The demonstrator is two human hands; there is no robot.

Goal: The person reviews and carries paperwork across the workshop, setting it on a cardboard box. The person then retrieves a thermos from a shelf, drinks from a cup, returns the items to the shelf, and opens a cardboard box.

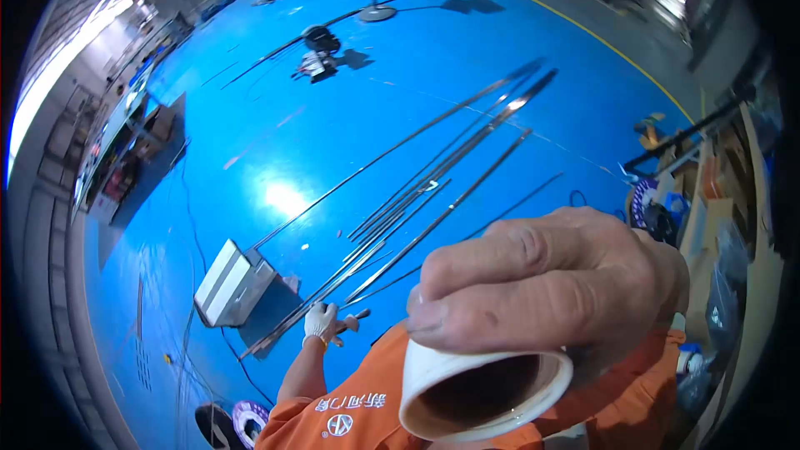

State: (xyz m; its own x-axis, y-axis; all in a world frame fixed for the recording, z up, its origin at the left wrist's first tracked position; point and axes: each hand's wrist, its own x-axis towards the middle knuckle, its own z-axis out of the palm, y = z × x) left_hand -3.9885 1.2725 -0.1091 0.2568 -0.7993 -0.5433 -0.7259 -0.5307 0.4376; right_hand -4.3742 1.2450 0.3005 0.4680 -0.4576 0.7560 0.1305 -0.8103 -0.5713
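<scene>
Close to the camera, my right hand (542, 283) is bare and closed around a white cup (414, 392). The cup is tilted, its mouth faces me, and its inside looks dark brown. Lower down, my left hand (318, 322) wears a white glove and seems closed, at the near ends of long, thin metal bars (442, 167). A small tool with a dark tip (360, 315) shows beside its fingers; whether the hand grips this tool or a bar is unclear.
A white box (225, 287) stands left of the bars on the blue floor. Cables (193, 233) run near it. Farther off are a dark machine (318, 50) and a round stand base (377, 13). Cartons (708, 225) and a purple-white reel (643, 204) line the right side.
</scene>
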